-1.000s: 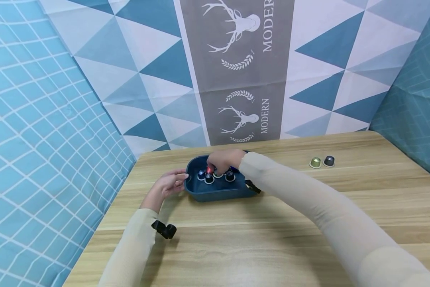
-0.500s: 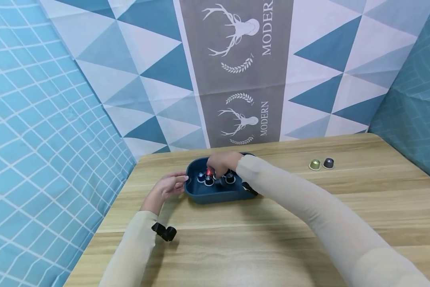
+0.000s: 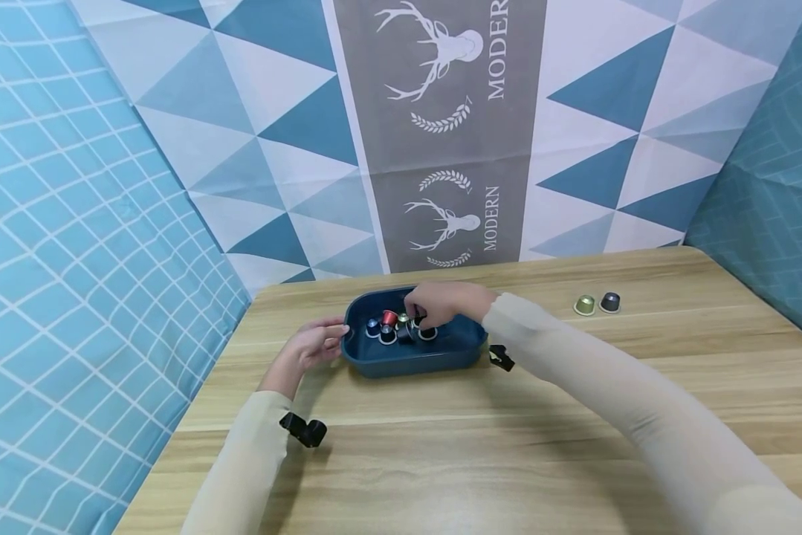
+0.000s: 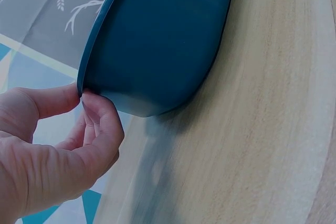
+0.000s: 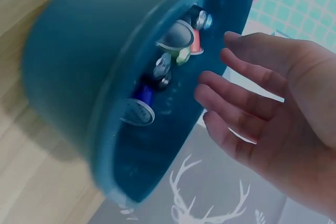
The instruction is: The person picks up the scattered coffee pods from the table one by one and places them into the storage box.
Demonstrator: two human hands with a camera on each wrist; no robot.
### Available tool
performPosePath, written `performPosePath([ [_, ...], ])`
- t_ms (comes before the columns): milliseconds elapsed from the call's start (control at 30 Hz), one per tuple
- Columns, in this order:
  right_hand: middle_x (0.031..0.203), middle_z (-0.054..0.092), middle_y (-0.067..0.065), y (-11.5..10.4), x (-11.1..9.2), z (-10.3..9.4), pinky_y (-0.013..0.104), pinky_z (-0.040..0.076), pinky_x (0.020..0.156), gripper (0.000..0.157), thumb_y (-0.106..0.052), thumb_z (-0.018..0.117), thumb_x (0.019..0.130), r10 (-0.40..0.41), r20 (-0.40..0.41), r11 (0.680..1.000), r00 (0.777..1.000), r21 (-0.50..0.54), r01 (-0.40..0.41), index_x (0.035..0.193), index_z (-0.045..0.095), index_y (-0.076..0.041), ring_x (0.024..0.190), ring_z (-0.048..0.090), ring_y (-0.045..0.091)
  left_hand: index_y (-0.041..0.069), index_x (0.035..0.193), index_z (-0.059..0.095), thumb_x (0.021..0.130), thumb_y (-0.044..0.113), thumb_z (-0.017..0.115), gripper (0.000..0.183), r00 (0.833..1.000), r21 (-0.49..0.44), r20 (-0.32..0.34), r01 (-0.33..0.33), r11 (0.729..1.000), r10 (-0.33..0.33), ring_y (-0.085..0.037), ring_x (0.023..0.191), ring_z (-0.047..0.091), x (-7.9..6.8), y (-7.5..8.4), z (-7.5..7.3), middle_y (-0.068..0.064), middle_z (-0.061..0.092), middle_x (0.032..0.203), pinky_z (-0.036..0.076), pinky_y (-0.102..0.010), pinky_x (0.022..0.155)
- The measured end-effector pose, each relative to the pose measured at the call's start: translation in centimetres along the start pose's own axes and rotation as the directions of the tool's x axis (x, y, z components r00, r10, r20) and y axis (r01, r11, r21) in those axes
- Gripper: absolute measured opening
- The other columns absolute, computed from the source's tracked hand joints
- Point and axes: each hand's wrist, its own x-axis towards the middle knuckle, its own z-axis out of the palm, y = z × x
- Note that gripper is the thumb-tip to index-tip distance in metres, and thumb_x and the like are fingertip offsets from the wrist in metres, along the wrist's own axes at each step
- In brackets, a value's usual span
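A deep blue plastic bin (image 3: 414, 362) with rounded ends stands on the table, several coffee capsules inside. My left hand (image 4: 68, 145) pinches the bin's rim at its left end between thumb and fingers. Over the bin, my right hand (image 5: 262, 93) has loosely bent, parted fingers with nothing between them. In the head view a red capsule (image 3: 389, 318), a blue capsule (image 3: 372, 328) and a black capsule (image 3: 388, 334) sit close together. The right wrist view shows a tipped capsule (image 5: 178, 35) with its pale lid outward and a dark blue capsule (image 5: 139, 106) nearer the right end.
On the wooden table (image 3: 401, 461), right of the bin, a green capsule (image 3: 584, 305) and a black capsule (image 3: 610, 302) stand side by side. Patterned cloth (image 3: 454, 163) hangs behind the table's far edge, and blue checked cloth (image 3: 73, 260) lines the left.
My right hand has moved to the right over the bin, uncovering the red capsule and a green one beside it. The left hand keeps its place on the rim.
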Motion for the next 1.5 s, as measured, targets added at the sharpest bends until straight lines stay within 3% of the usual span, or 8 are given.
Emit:
performPosePath([
  [233,0.099,0.063,0.010,1.5,-2.1,0.6,0.033,0.049,0.080,0.021,-0.013,0.065,0.090,-0.017,-0.130,0.996,0.991,0.080,0.027,0.110,0.063,-0.004,0.084,0.055,0.018,0.005,0.149,0.030,0.098,0.012,0.053,0.056,1.000,0.001,-0.005,0.004,1.000,-0.004,-0.002,0.072,0.058,0.1,0.0,-0.1,0.007,0.060,0.087,0.049,-0.017,0.064],
  [567,0.098,0.063,0.011,3.4,-6.0,1.0,0.039,0.050,0.083,0.019,-0.009,0.064,0.089,-0.021,-0.301,0.992,0.953,0.114,0.058,0.107,0.063,-0.004,0.089,0.057,0.021,0.005,0.148,0.031,0.098,0.012,0.054,0.055,1.000,-0.014,-0.009,0.009,1.000,-0.009,-0.002,0.071,0.058,0.2,0.0,0.0,0.008,0.060,0.084,0.049,-0.017,0.064],
  [967,0.112,0.066,0.015,5.8,-10.1,1.3,0.045,0.052,0.089,0.023,-0.008,0.063,0.091,0.093,-0.335,0.985,0.938,0.170,-0.037,0.113,0.064,-0.001,0.100,0.062,0.030,0.006,0.147,0.034,0.097,0.013,0.055,0.054,0.999,0.000,-0.030,0.015,1.000,-0.015,-0.002,0.073,0.057,0.2,0.1,0.0,0.007,0.060,0.088,0.049,-0.017,0.065],
  [1233,0.106,0.065,0.015,8.8,-13.2,2.0,0.047,0.052,0.085,0.021,-0.005,0.064,0.088,0.151,-0.367,0.982,0.918,0.159,-0.098,0.109,0.064,0.000,0.094,0.062,0.029,0.007,0.148,0.033,0.098,0.013,0.054,0.055,1.000,0.000,-0.019,0.018,1.000,-0.018,-0.004,0.077,0.057,0.2,0.2,0.1,0.004,0.058,0.096,0.049,-0.018,0.067],
  [1500,0.104,0.065,0.017,11.3,-15.3,3.0,0.045,0.051,0.081,0.018,-0.004,0.064,0.088,0.205,-0.348,0.975,0.915,0.153,-0.160,0.106,0.064,0.001,0.090,0.061,0.027,0.008,0.148,0.034,0.098,0.013,0.055,0.055,0.999,-0.004,-0.024,0.025,1.000,-0.025,-0.005,0.078,0.058,0.3,0.2,0.0,0.003,0.059,0.098,0.049,-0.018,0.067],
])
